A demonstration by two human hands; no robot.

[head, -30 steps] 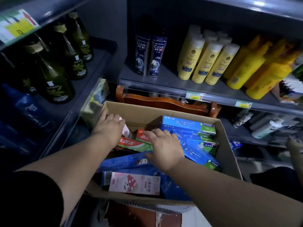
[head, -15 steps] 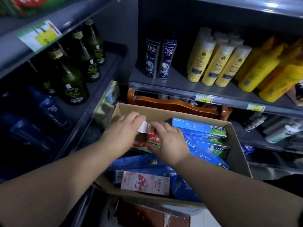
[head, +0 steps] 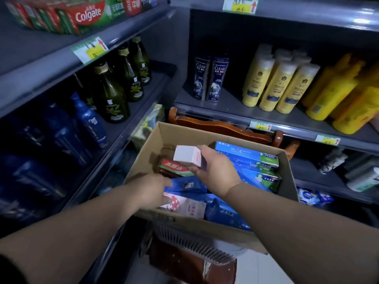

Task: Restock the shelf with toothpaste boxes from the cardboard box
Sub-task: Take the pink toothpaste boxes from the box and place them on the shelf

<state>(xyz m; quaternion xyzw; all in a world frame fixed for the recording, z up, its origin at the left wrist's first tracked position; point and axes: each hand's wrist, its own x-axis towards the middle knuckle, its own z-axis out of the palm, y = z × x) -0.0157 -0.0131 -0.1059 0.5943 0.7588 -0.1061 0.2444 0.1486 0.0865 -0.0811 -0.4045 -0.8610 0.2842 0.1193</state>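
An open cardboard box sits on a wooden chair and holds several toothpaste boxes, blue ones at the right and a red-and-green one at the left. My right hand grips a white toothpaste box, lifted above the others with its end facing me. My left hand reaches into the near left part of the carton, fingers extended over a pink-and-white box and a blue one. Colgate boxes line the top left shelf.
Dark green bottles and blue bottles fill the left middle shelf. Clear shampoo and yellow bottles stand on the right shelf. The chair back rises behind the carton. A brown and grey object lies below it.
My right hand has lifted the white box out from among the others. My left hand has let go of it and moved down to the near boxes. The view tilted up.
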